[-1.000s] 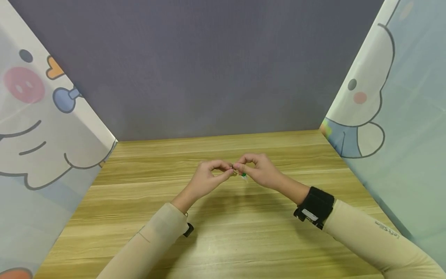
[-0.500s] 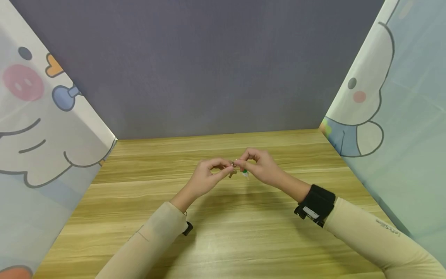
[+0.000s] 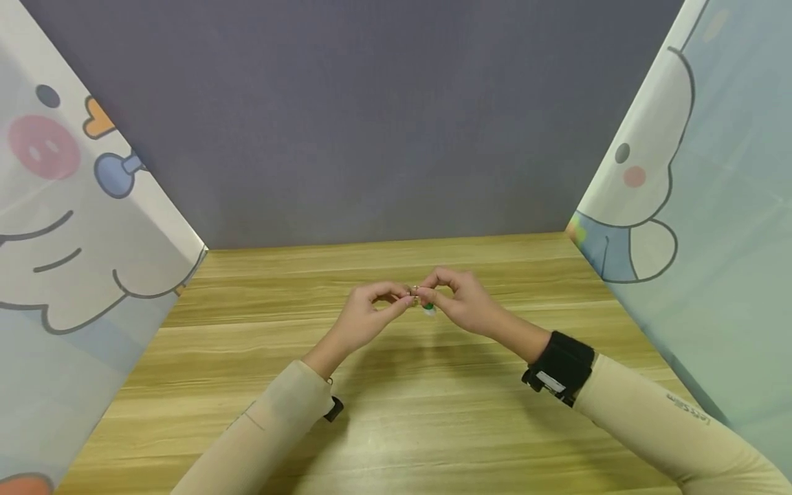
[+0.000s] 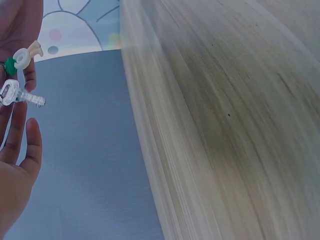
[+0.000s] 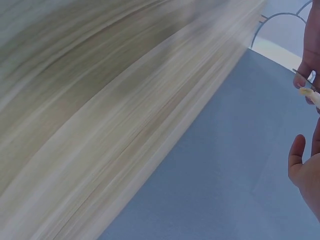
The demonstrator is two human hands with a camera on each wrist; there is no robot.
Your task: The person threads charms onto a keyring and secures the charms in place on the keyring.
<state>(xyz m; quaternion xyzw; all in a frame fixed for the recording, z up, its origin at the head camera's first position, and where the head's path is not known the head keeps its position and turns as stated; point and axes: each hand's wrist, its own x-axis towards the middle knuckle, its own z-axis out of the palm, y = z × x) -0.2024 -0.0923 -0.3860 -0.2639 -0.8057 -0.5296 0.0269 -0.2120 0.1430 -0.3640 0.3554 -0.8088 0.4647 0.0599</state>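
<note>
In the head view, my left hand (image 3: 371,313) and right hand (image 3: 467,306) meet fingertip to fingertip over the table. Each pinches part of a small key ring (image 3: 415,291), mostly hidden by the fingers. A metal key (image 4: 30,97) dangles by the left fingertips in the left wrist view. Above it there, beside the right fingers, hangs a green and white charm (image 4: 21,59) with a cream tip. The charm's green part also shows below the right fingers in the head view. At the right wrist view's right edge, only the charm's cream tip (image 5: 307,92) shows well.
A wood-grain table (image 3: 396,426) lies under both hands. Behind it rises a grey panel (image 3: 383,124). Cartoon-printed sheets, one on the left (image 3: 56,227) and one on the right (image 3: 730,206), flank the table.
The right hand first rises slightly, then comes back down toward the left fingers. The key and charm shift at the fingertips, while the left hand stays nearly in place.
</note>
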